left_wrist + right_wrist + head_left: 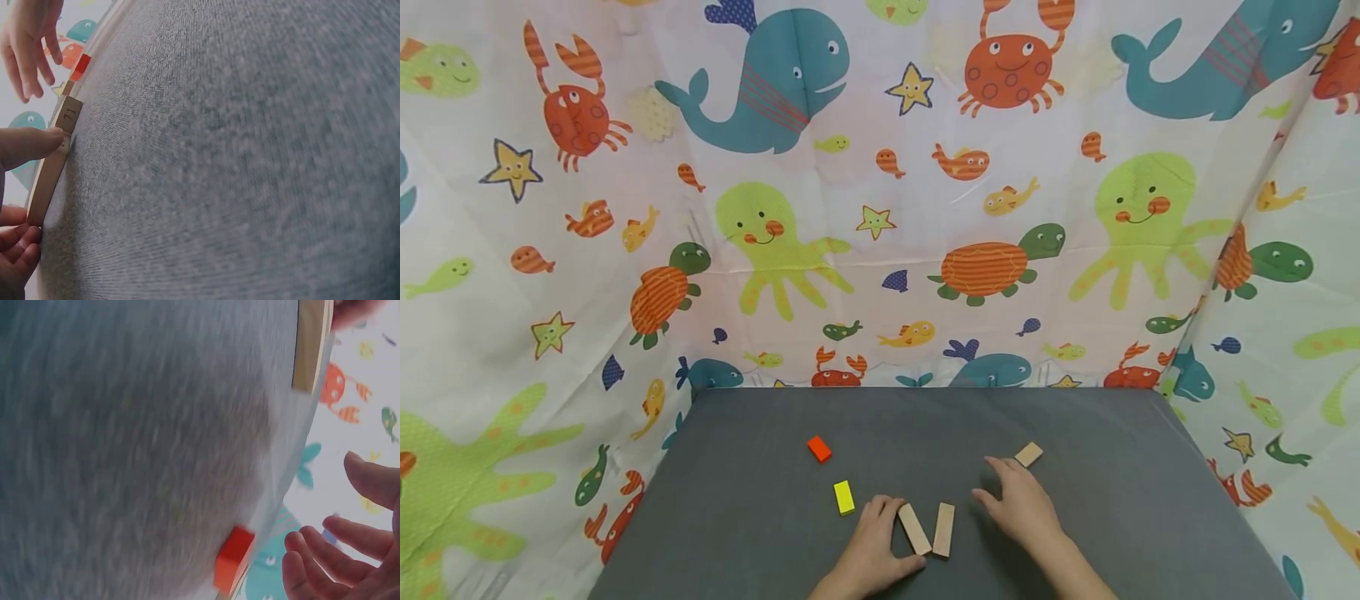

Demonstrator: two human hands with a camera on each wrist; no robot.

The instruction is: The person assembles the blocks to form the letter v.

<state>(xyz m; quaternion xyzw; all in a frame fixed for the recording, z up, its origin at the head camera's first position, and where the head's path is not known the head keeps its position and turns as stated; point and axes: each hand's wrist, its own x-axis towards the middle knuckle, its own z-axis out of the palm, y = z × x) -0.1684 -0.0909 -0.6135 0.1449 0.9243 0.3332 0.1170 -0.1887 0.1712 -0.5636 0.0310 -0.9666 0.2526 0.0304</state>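
Observation:
My left hand holds a long wooden block between the thumb at its near end and the fingers at its far end. Beside it a second wooden block lies slightly angled, their near ends close together. In the left wrist view, dark printed marks show on a block's end. My right hand hovers over the table with fingers spread and nothing in them. Just beyond its fingertips lies a small wooden block. The right wrist view shows the loosely bent fingers near an orange-red block.
To the left of the hands lie a yellow block and, farther back, a red block. The grey tabletop ends at a curtain printed with sea animals, which also hangs along both sides.

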